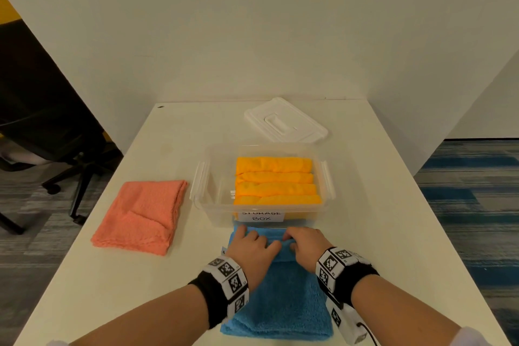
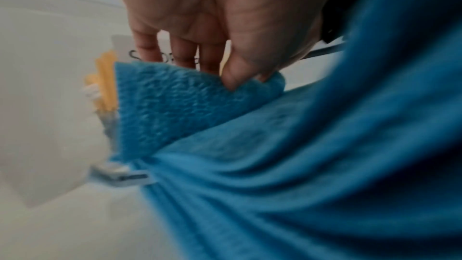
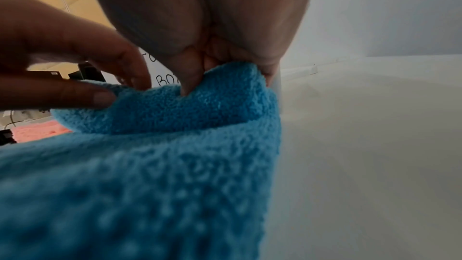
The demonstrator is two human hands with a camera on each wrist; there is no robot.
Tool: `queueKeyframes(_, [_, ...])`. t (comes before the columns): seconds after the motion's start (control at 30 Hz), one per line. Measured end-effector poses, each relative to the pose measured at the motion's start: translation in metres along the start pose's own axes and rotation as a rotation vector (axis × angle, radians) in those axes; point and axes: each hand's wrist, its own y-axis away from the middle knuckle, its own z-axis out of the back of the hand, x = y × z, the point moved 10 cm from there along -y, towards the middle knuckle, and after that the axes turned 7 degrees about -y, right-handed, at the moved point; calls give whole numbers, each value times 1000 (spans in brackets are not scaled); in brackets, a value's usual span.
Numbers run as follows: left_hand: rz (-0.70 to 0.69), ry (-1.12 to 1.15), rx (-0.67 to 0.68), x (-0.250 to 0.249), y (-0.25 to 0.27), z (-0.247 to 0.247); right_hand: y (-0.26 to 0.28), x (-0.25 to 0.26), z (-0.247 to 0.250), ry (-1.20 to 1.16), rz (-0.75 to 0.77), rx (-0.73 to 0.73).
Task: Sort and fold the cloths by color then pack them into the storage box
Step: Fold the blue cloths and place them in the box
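A blue cloth (image 1: pixel 283 300) lies as a long strip on the table in front of me, its far end turned up into a small roll. My left hand (image 1: pixel 251 243) pinches that far edge between thumb and fingers (image 2: pixel 232 78), and the blue cloth (image 2: pixel 275 165) hangs below it. My right hand (image 1: pixel 302 241) grips the same rolled end of the blue cloth (image 3: pixel 175 118), fingers curled over it. The clear storage box (image 1: pixel 202 196) stands just beyond, with several rolled yellow cloths (image 1: pixel 275 180) inside. A folded pink cloth (image 1: pixel 143 215) lies to the left.
The white box lid (image 1: pixel 285 121) lies at the back of the table (image 1: pixel 379 205), behind the box. A black office chair (image 1: pixel 56 149) stands off the table's left side. A wall closes off the far edge.
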Motion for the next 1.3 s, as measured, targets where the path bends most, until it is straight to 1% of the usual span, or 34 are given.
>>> queueKeyframes(0.1, [3, -25, 52, -10, 5, -6, -4, -4, -5, 1, -41, 37])
queueKeyframes(0.2, [21, -96, 86, -11, 7, 0, -6, -1, -3, 19, -38, 40])
queueKeyframes(0.3, [48, -76, 51, -16, 0, 6, -5, 4, 0, 76, -27, 18])
queueKeyframes(0.37, [38, -93, 52, -19, -3, 17, -4, 5, 0, 112, -33, 15])
queueKeyframes(0.4, [47, -80, 78, -20, -7, 16, -4, 6, -1, 121, -32, 18])
queueKeyframes(0.47, [63, -70, 88, -13, -13, 14, -4, 6, -2, 125, -30, 18])
queueKeyframes(0.53, [74, -67, 77, -3, -15, 16, -4, 6, -1, 128, -33, 15])
queueKeyframes(0.6, [89, -15, 51, 4, -15, 15, -3, 7, 0, 141, -30, 2])
queueKeyframes(0.73, [99, 40, 34, 4, -17, 13, 2, 11, -3, 186, 7, -46])
queueKeyframes(0.83, [101, 56, 57, 1, -19, 8, 6, 5, -3, 125, 18, -95])
queueKeyframes(0.9, [88, 78, 38, -1, -19, 10, 10, 3, -3, 71, 45, -110])
queueKeyframes(0.93, [79, 75, 4, -2, -22, 10, 12, 3, -4, 75, 69, -104])
queueKeyframes(1.03, [110, 94, 52, 4, -24, 7, 16, 3, -8, 166, 122, -88])
queueKeyframes(1.07, [112, 100, -1, 6, -27, 12, 16, 4, -8, 186, 124, -96])
queueKeyframes(1.23, [101, 75, -25, 6, -25, 8, 12, 4, -9, 252, 85, -118])
queueKeyframes(1.3, [100, 73, -27, 3, -21, 5, 11, 7, -7, 228, 74, -147])
